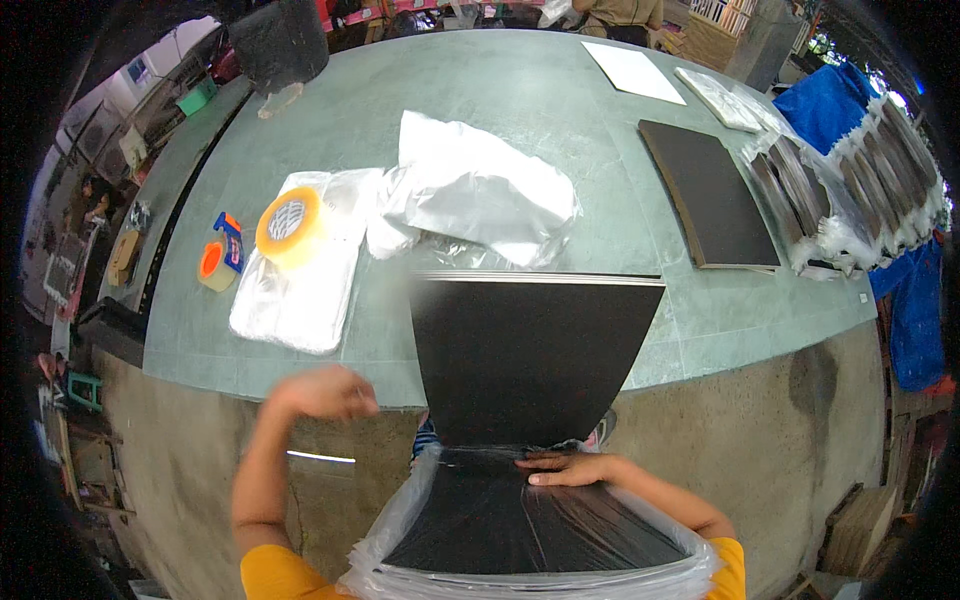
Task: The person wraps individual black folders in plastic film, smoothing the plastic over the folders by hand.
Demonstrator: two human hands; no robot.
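Black board stack (535,350), far end on tabletop (520,110) edge, roughly half inside clear bag (440,560). Right hand (570,468) flat on film; left hand (325,392) raised, blurred, grip unreadable. Upper half still uncovered.

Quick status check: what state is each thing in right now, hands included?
Black board stack: half sleeved in the clear bag, far end on the table.
Right hand: flat on the bag, open.
Left hand: raised, blurred, empty.
Tape roll: lying on flat bags.
Tape dispenser: on the table.
Second board stack: unbagged.
Bagged stacks: leaning in rows.
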